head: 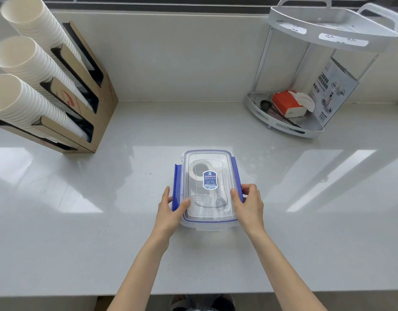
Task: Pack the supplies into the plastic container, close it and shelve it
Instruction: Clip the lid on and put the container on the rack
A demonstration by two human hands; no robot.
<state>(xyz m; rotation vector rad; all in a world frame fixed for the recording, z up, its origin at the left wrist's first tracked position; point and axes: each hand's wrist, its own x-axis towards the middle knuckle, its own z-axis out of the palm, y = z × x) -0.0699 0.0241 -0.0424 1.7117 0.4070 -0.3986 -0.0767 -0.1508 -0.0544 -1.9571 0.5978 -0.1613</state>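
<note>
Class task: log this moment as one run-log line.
stage: closing | container: on counter, lid on | left hand: on raised left clip | right hand: pressing right clip | shelving: pending

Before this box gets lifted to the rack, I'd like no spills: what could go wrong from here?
The left blue clip flares outward, seemingly unlatched, so the lid could pop off when lifted. The left hand and right hand grip only the near end, so the container may tip. The rack's lower shelf already holds a tissue box, leaving little room.
</note>
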